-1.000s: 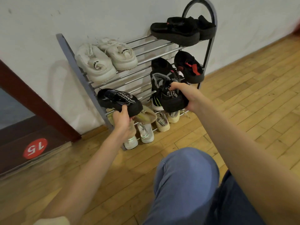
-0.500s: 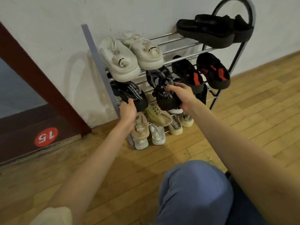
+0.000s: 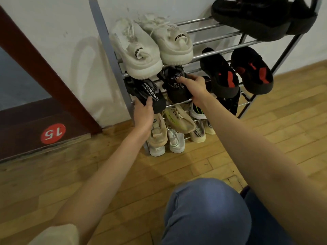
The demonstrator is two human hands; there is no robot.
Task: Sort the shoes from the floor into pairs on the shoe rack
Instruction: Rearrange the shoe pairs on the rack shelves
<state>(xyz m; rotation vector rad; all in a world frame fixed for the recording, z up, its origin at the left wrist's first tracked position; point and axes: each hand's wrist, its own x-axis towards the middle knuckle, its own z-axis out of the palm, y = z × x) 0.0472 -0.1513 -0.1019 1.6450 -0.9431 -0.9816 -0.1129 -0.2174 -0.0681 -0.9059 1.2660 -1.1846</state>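
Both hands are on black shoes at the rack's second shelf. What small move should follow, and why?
Probably let go. The left hand grips the black lettered sneaker and the right hand its black matching sneaker; both appear to lie side by side on the metal rack's second shelf, under the white sneakers.

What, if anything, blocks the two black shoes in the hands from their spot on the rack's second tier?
Nothing visible does. The left hand and right hand already hold the two black shoes on the second-tier bars, under the white sneakers, with the red-soled pair off to the right.
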